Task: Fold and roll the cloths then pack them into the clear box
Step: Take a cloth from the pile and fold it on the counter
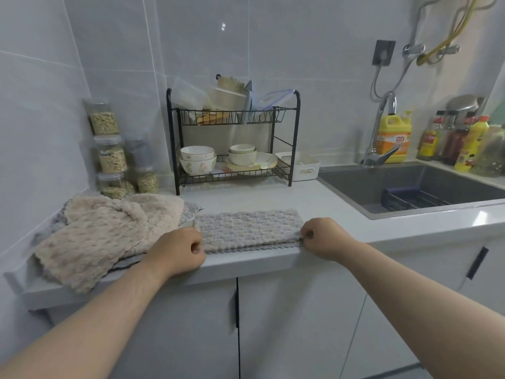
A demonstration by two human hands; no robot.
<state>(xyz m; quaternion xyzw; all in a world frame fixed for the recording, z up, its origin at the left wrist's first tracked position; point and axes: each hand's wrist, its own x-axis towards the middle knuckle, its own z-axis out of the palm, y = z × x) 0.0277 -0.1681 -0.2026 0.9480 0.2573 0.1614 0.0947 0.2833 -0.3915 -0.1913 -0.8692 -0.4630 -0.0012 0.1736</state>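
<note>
- Head view: a grey cloth (248,228) lies folded into a strip along the front edge of the worktop (273,198), its long axis running left to right.
- Left hand (180,248) sits at the strip's left end with its fingers curled, and it appears to pinch the near left corner.
- Right hand (323,237) sits at the right end, thumb and fingers pinching the near right corner.
- The strip spans the gap between the two hands, so each hand is at its own end and neither is nearer the cloth. A roll would have to run along the long axis, from one end towards the other.
- More cloths, a beige pile (103,236), are heaped at the worktop's left end, touching the strip's left end and closest to the left hand.
- I cannot pick out the clear box with certainty. Some clear plastic sits on the top shelf of the rack (232,138) at the back edge, too jumbled to name.
- Writing: a yellow bottle (393,138) behind the sink (410,187) has an orange label reading "立白".
- Labels on the bottles at the far right are too small to read.
</note>
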